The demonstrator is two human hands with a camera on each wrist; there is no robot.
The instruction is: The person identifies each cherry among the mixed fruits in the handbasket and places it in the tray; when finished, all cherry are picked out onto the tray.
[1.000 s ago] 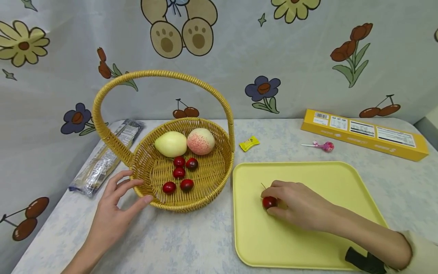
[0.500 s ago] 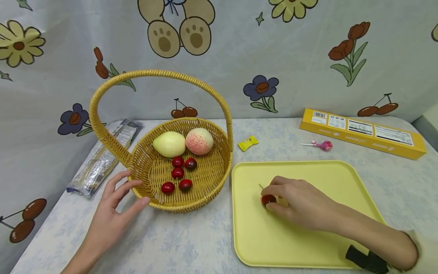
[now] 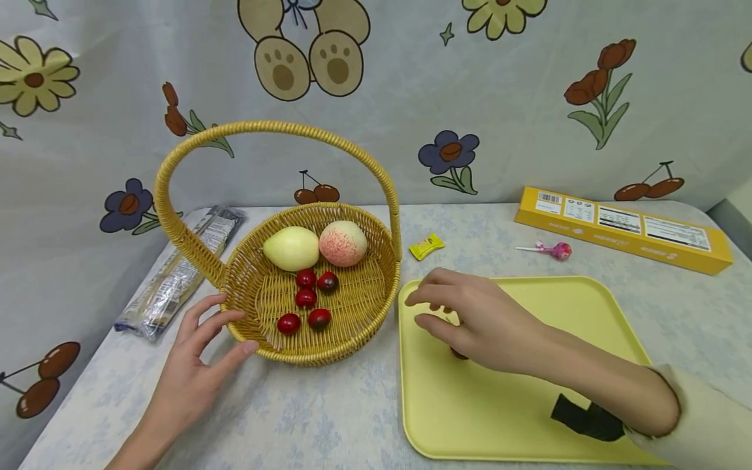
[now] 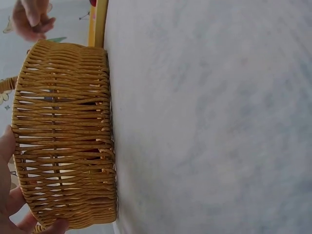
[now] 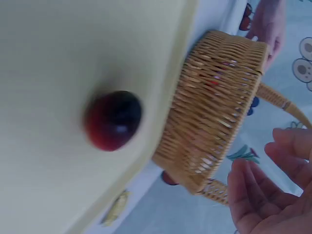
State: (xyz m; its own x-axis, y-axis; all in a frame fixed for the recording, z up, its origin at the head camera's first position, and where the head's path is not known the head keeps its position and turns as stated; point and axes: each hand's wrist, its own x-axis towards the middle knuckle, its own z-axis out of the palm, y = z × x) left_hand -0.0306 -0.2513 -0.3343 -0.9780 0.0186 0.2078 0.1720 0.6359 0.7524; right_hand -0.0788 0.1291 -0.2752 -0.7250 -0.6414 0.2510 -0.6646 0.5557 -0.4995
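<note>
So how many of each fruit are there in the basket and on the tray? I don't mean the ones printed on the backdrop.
Cherries: 6 (5 in the wicker basket, 1 on the yellow tray)
Pear: 1
Peach: 1
Total: 8

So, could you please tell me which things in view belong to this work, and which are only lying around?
Seem part of the work:
basket, touched by the left hand
tray
one cherry on it, near the right hand
five cherries, pear and peach, all in the basket

Seem just lying about:
packet
candy
lollipop
box
</note>
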